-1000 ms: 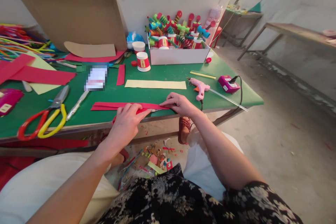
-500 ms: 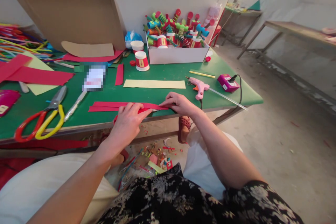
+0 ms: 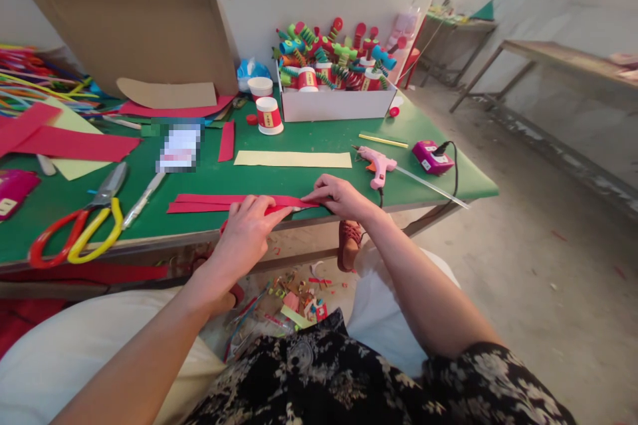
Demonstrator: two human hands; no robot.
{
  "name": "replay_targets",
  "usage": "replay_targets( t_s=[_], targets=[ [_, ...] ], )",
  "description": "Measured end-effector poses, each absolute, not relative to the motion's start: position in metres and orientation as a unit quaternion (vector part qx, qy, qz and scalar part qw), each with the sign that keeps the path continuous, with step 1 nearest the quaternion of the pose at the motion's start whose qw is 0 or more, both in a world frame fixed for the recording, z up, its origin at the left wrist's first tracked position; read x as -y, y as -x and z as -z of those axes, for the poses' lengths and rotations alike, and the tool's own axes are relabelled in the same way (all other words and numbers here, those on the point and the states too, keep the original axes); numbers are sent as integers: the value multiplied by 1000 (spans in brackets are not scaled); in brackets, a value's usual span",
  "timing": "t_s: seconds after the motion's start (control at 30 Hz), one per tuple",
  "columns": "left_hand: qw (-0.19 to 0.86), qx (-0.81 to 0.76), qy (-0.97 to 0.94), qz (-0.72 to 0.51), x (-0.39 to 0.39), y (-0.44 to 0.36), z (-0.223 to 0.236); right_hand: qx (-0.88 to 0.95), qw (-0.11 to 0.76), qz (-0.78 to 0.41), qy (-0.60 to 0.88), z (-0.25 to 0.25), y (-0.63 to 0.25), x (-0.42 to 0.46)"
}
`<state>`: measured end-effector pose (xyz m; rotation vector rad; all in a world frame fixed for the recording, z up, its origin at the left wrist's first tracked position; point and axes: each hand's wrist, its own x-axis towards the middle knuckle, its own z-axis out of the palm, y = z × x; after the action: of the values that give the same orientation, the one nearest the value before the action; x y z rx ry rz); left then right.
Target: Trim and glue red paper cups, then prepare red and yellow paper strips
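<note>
Two long red paper strips (image 3: 204, 204) lie along the front edge of the green table, overlapping each other. My left hand (image 3: 249, 226) rests over their middle with its fingers bent, closed around a slim red thing that shows at both sides of the hand. A pale tip pokes out beyond the index finger; the palm hides its kind. At the right end of the strips, my right hand (image 3: 336, 196) has thumb and fingers together, pinching the paper against the table. Behind them lies a pale yellow paper strip (image 3: 293, 159).
Right of my hands are a pink glue gun (image 3: 379, 166) and a purple power socket (image 3: 432, 157). Scissors (image 3: 100, 219) lie at left. Farther back stand a paper cup (image 3: 269, 116) and a white box (image 3: 339, 105) of colourful crafts. Scraps (image 3: 299, 305) litter the floor.
My left hand has shifted very slightly to the right along the strips. The right hand and the paper have stayed almost the same.
</note>
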<state>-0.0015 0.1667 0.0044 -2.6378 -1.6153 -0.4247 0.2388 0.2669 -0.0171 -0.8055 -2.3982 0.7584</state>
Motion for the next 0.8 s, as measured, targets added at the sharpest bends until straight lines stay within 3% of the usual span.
replay_targets(
  t_s=[0.6, 0.8],
  targets=[
    [-7, 521, 843, 135, -169, -3, -7, 879, 247, -280, 297, 18, -239, -269],
    [-84, 459, 865, 185, -159, 9, -8, 879, 242, -273, 306, 18, -239, -269]
  ],
)
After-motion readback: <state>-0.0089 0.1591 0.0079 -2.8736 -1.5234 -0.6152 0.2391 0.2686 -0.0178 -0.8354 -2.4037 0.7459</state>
